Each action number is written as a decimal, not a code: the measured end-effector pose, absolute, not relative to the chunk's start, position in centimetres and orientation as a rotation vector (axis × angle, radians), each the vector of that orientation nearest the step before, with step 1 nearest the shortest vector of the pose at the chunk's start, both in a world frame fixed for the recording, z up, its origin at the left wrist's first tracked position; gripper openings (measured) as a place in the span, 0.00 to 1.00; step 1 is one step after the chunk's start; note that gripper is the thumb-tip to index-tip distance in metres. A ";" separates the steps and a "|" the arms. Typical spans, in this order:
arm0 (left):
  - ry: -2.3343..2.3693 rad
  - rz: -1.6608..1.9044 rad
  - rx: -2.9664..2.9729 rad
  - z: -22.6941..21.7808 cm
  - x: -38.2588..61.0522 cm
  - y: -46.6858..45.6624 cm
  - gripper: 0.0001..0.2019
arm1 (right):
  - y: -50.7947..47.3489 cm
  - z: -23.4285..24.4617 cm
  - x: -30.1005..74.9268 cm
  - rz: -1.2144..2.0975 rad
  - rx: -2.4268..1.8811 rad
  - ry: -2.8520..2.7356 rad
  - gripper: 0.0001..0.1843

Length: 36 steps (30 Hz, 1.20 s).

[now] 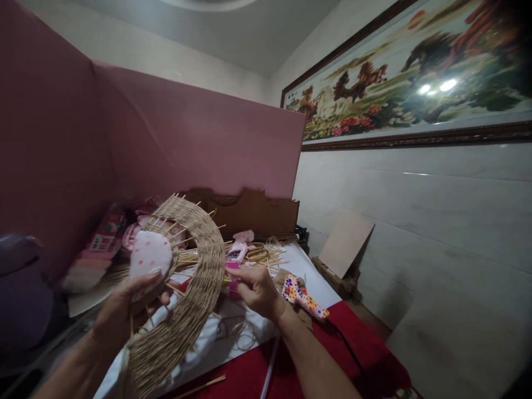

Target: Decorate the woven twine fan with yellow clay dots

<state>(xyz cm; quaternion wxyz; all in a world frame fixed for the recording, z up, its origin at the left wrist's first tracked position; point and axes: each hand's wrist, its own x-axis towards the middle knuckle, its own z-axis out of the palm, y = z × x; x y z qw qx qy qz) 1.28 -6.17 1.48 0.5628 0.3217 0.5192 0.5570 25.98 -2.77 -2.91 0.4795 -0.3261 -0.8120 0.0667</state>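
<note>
A half-round woven fan (210, 255) of brown twisted cord, with thin sticks poking past its outer edge, is held up tilted over the table. Its inner part carries a white fabric patch (150, 252) with pink dots. My left hand (139, 302) grips this inner part, thumb over the fabric and fingers behind. At the fan's right outer edge is my right hand (260, 291), its fingers curled and index finger reaching to a stick end; whether it pinches anything is unclear. A bright pink object (233, 291) shows just behind that fingertip.
A floral gun-shaped tool (305, 299) with a dark cord lies right of my right hand. Behind are a pink gun-shaped item (239, 249), loose thin sticks (266, 255) and brown cardboard (257, 213). Red cloth (353, 338) covers the table's front. Pink panels (199, 138) stand behind.
</note>
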 end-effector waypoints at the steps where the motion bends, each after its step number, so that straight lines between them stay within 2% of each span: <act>1: 1.195 1.294 0.791 1.3 1.2 -6.1 0.09 | -2.7 -3.0 25.9 0.187 -0.781 -1.967 0.22; 13: 1.093 1.326 0.882 0.2 0.7 -5.2 0.08 | -3.0 -3.4 25.0 0.188 -0.783 -1.873 0.10; 23: 0.954 1.463 0.750 -0.9 0.9 -4.7 0.04 | -3.4 -3.1 24.4 0.294 -0.750 -1.834 0.07; 36: 0.804 1.424 0.559 0.1 1.5 -5.0 0.06 | -3.0 -4.0 23.8 0.387 -0.702 -1.756 0.07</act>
